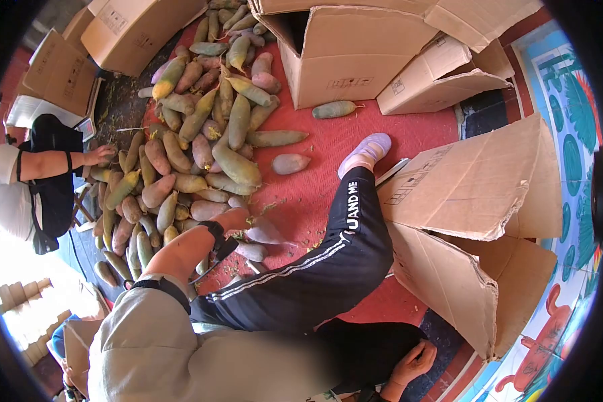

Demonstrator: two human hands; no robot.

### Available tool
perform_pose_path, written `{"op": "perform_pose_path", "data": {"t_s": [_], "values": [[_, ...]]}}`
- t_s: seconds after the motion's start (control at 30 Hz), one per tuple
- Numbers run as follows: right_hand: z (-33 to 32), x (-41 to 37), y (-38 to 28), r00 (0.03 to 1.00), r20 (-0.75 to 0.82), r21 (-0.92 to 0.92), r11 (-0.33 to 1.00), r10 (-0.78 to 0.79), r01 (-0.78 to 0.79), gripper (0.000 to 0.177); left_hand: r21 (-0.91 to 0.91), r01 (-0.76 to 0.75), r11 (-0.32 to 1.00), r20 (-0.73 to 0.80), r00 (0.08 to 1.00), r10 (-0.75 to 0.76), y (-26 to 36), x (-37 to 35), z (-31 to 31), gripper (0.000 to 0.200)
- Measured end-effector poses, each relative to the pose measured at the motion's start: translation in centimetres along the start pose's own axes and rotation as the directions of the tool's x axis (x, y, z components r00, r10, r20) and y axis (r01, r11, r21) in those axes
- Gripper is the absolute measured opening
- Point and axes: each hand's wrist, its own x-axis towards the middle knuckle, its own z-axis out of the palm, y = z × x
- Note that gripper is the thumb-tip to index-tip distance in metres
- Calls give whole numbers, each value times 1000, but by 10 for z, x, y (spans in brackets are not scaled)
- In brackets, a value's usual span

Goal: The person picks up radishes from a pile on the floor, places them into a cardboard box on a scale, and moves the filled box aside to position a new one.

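Note:
A large heap of long green and pinkish root vegetables, which look like radishes [201, 154], lies on a red mat. My left hand [236, 220], with a black band and a small dark device at its wrist, reaches to the near edge of the heap. Just past it is a pinkish radish [266, 232], smeared by motion; hidden fingers keep me from telling whether they grip it. Another pale radish [251, 252] lies close below. My right hand [414, 363] rests by my dark-trousered knee at the lower right, fingers curled, with nothing seen in them.
Open cardboard boxes stand at my right [462, 181] and beyond the mat [355, 57]. More cartons [124, 33] are at the far left. A co-worker's hand [100, 155] touches the heap's left side. Single radishes [335, 109] lie on the red mat [301, 194]. My foot [365, 151] is there too.

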Motion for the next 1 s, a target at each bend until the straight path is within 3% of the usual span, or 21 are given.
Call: {"op": "perform_pose_path", "data": {"t_s": [0.13, 0.53, 0.63, 0.7, 0.83, 0.9, 1.0], "values": [[0, -1, 2, 1000, 4, -18, 1000, -4, 4, 10, 96, -47, 994, -86, 995, 55, -9, 7, 15, 38], [0, -2, 2, 1000, 2, -15, 1000, 14, -14, 11, 172, 157, 973, -94, 985, -142, 9, -6, 13, 23], [0, -3, 4, 1000, 0, -11, 1000, 15, -15, 11, 235, 188, 954, -108, 980, -167, 22, -15, 7, 23], [1, -3, 4, 1000, -4, -11, 1000, 12, -12, 11, 426, 82, 901, -11, 996, -85, 30, -19, 2, 23], [0, -3, 3, 1000, -6, 7, 1000, 17, -17, 11, 354, 138, 925, -65, 990, -123, 15, -1, 15, 24], [0, -1, -2, 1000, -9, 24, 1000, 17, -17, 9, 165, 195, 967, -168, 972, -167, -12, 29, 29, 27], [-1, -1, -2, 1000, -11, 40, 999, 19, -19, 7, 148, 87, 985, -197, 979, -57, -19, 23, 4, 36]]}}
